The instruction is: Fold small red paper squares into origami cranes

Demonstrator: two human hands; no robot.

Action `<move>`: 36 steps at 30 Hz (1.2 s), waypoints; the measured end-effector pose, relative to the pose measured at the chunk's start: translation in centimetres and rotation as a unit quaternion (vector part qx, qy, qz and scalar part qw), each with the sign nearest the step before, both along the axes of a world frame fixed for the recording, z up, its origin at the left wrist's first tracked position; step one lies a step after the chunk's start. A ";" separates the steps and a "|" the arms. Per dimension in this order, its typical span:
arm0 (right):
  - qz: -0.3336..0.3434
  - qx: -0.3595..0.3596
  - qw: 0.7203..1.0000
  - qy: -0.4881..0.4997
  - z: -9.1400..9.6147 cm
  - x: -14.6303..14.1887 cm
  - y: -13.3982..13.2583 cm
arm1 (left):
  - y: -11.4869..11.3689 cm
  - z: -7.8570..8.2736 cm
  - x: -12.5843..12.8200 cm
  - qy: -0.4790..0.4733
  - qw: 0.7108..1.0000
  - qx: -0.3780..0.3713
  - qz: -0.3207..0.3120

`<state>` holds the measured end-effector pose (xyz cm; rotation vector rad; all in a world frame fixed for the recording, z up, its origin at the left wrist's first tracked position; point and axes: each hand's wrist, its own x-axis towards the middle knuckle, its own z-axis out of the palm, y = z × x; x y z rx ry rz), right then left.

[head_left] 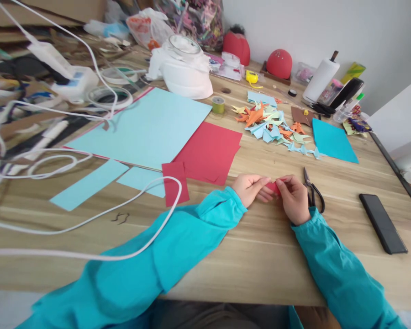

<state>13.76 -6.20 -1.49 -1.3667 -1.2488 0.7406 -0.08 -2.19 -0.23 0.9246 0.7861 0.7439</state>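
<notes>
Between my two hands is a small folded piece of red paper (273,187), partly hidden by the fingers. My left hand (249,188) pinches its left end, and my right hand (293,197) pinches its right end, just above the wooden table. Black-handled scissors (312,189) lie right beside my right hand. Left of my hands are red paper sheets (208,153) and a narrow red strip (176,183). Beyond my hands lies a pile of folded paper cranes (269,121) in orange, pale blue and pale green.
Large light-blue sheets (147,125) and blue strips (89,184) lie at left. A white cable (150,251) loops across my left sleeve. A phone (382,224) lies at right, a turquoise sheet (334,140) behind it. A thread spool (218,105) stands near the blue sheets.
</notes>
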 end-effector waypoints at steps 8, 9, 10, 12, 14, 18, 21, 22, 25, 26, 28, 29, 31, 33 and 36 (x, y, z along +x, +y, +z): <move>-0.012 0.008 1.000 0.009 0.1 0.1 0.0 | 0.3 0.1 -0.2 0.018 1.000 0.016 0.018; -0.012 0.008 1.000 0.008 0.1 0.1 0.0 | 0.3 0.1 -0.2 0.030 0.999 0.028 0.015; -0.011 0.009 1.000 0.008 0.1 0.1 0.0 | 0.2 0.1 -0.2 0.043 0.998 0.036 0.012; -0.011 0.010 1.000 0.008 0.2 0.1 0.0 | 0.2 0.1 -0.2 0.059 0.997 0.041 0.010; -0.010 0.010 1.000 0.007 0.2 0.1 0.0 | 0.1 0.3 -0.3 0.061 0.998 0.036 0.003; -0.013 0.007 1.000 0.004 0.2 0.1 0.1 | 0.0 0.5 -0.4 0.045 0.999 0.004 -0.008; -0.016 0.006 1.000 0.000 0.3 0.0 0.0 | 0.1 0.5 -0.4 0.026 0.999 -0.016 -0.007; -0.017 0.008 1.000 0.000 0.3 0.0 0.0 | 0.1 0.4 -0.4 0.020 1.000 -0.020 -0.006; -0.014 0.009 1.000 -0.005 0.4 0.0 0.0 | 0.5 0.0 -0.5 -0.007 1.000 -0.029 0.002; -0.014 0.009 1.000 -0.006 0.4 0.0 -0.1 | 0.6 -0.1 -0.5 -0.020 0.999 -0.033 0.009; -0.011 0.008 1.000 -0.008 0.4 0.0 -0.1 | 0.8 -0.2 -0.6 -0.036 0.998 -0.046 0.008; -0.009 0.008 1.000 -0.008 0.4 0.0 0.0 | 0.9 -0.2 -0.6 -0.035 0.998 -0.048 0.005; -0.005 0.006 1.000 -0.004 0.3 0.0 -0.1 | 0.9 0.0 -0.6 -0.014 0.999 -0.034 -0.006; 0.006 -0.002 1.000 0.002 0.3 0.0 -0.1 | 0.6 0.1 -0.5 0.019 1.000 -0.002 -0.017; 0.049 -0.018 0.999 0.010 0.3 0.0 -0.2 | 0.3 0.1 -0.2 0.045 0.998 0.038 -0.018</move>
